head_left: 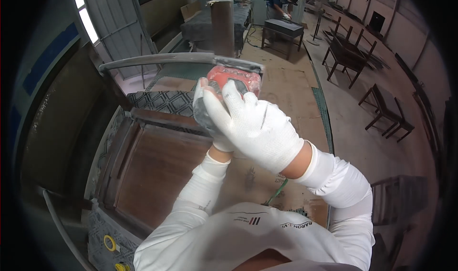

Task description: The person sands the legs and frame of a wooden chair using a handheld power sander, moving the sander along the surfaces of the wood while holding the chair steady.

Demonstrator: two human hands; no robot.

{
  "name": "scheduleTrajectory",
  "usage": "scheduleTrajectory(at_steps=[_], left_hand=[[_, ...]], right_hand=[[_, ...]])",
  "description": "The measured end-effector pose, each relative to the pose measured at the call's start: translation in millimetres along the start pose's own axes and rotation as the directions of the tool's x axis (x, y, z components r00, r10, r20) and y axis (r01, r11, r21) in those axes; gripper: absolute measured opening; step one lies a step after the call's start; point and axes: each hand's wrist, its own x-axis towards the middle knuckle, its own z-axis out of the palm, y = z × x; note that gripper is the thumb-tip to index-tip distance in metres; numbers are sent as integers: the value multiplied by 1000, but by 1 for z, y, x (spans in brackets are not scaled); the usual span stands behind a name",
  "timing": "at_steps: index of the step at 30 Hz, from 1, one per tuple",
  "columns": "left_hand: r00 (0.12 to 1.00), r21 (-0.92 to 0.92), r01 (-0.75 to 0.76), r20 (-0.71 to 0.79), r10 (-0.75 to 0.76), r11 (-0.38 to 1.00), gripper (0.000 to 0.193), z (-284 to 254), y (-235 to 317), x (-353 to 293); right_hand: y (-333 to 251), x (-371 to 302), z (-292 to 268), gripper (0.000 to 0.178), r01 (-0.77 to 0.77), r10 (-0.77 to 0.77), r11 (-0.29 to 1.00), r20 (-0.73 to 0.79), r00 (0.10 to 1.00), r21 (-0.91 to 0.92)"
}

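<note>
We see the right hand (261,125) and partly hidden left hand (203,110) gripping a red power tool (225,73); the white shirt (214,235) bears lettering.

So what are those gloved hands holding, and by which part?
A red power sander, held by its body: the left hand at its left side, mostly hidden, and the right hand over the near side.

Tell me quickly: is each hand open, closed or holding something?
Left hand: partly hidden behind the right; its grip cannot be told.
Right hand: closed on the red power tool.
</note>
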Motion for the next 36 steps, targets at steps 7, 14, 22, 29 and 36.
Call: scheduleTrajectory(at_steps=[7,14,22,29,36], left_hand=[[999,-185,24,-31,-30,982,80,12,-37,11],[916,206,-370,-82,393,906,76,21,-52,65],[905,158,-383,-132,404,910,72,31,-63,76],[887,-2,-461,21,461,888,60,14,-38,118],[911,-45,-401,-130,392,915,30,12,0,110]], right_hand=[[-3,14,19,59,4,1,993,42,999,-115],[23,50,10,67,-126,103,980,150,983,153],[31,61,11,71,-121,99,982,151,984,143],[46,74,5,81,-158,148,930,57,987,331],[33,41,8,82,-161,120,943,153,981,292]])
